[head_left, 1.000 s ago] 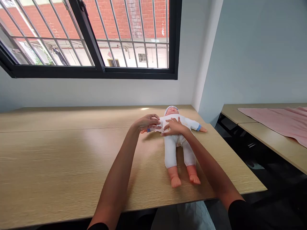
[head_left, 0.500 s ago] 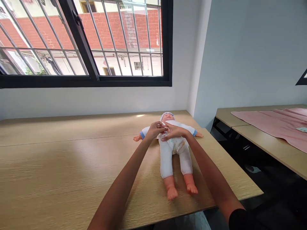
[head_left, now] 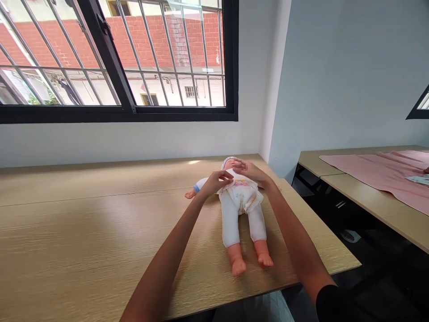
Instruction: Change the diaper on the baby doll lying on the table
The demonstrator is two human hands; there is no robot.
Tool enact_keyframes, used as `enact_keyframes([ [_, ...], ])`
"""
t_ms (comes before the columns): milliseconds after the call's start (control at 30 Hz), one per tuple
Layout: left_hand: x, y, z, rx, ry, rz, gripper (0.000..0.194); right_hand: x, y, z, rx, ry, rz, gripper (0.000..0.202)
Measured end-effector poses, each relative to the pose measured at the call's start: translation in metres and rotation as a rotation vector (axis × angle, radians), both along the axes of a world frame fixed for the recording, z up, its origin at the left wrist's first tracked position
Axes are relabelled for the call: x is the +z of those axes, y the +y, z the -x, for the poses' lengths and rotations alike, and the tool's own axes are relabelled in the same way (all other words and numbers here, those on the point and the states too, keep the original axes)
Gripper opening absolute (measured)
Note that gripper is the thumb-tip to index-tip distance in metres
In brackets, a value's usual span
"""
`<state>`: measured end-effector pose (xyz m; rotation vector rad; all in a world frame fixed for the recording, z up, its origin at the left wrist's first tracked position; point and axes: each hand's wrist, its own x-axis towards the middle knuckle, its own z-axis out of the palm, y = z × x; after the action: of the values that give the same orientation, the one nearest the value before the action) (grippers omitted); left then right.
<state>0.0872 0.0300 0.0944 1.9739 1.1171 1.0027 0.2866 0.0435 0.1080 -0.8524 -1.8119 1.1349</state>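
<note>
A baby doll point(head_left: 230, 223) in white clothes with blue cuffs lies on its back, head toward the wall and feet toward me. Around its hips is a white diaper point(head_left: 241, 198) with a coloured print at the waist. At the waist's left side my left hand point(head_left: 218, 181) has its fingers bent together; what they hold, if anything, is too small to make out. My right hand point(head_left: 248, 171) is over the doll's upper chest, near the chin, with its fingers stretched out and nothing seen in them. It hides part of the doll's face and right-side arm.
The doll lies on a wooden table point(head_left: 100, 232), near its right edge. A barred window point(head_left: 167, 117) is in the wall behind. At the right, a second table point(head_left: 362, 190) bears a pink cloth point(head_left: 378, 172) with a small pale packet point(head_left: 418, 180).
My right hand has lifted off the diaper's waist and moved up toward the doll's head, uncovering the waist print. My left hand has stayed at the waist. The view has shifted slightly.
</note>
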Motion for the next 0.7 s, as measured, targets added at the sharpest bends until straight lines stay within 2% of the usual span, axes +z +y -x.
enact_keyframes([
  [100, -0.003, 0.0, 0.001, -0.008, 0.082, -0.006, 0.026, 0.01, -0.001, -0.018, -0.174, 0.028, -0.061, 0.04],
  [167, -0.007, 0.001, 0.001, 0.016, 0.097, -0.023, 0.026, 0.014, -0.002, -0.03, -0.217, -0.033, -0.078, 0.029],
  [300, -0.015, 0.006, -0.002, 0.056, 0.1, -0.077, 0.025, 0.012, 0.002, -0.047, -0.199, -0.326, -0.07, 0.022],
  [433, -0.019, 0.011, -0.003, 0.057, 0.143, -0.126, 0.018, 0.0, 0.014, -0.048, -0.179, -0.61, -0.056, 0.018],
  [533, -0.02, 0.012, -0.007, 0.065, 0.153, -0.148, 0.012, -0.005, 0.018, -0.044, -0.12, -0.668, -0.044, 0.02],
  [700, -0.018, 0.007, -0.013, 0.062, 0.146, -0.229, 0.014, -0.006, 0.019, -0.041, -0.114, -0.646, -0.074, 0.016],
])
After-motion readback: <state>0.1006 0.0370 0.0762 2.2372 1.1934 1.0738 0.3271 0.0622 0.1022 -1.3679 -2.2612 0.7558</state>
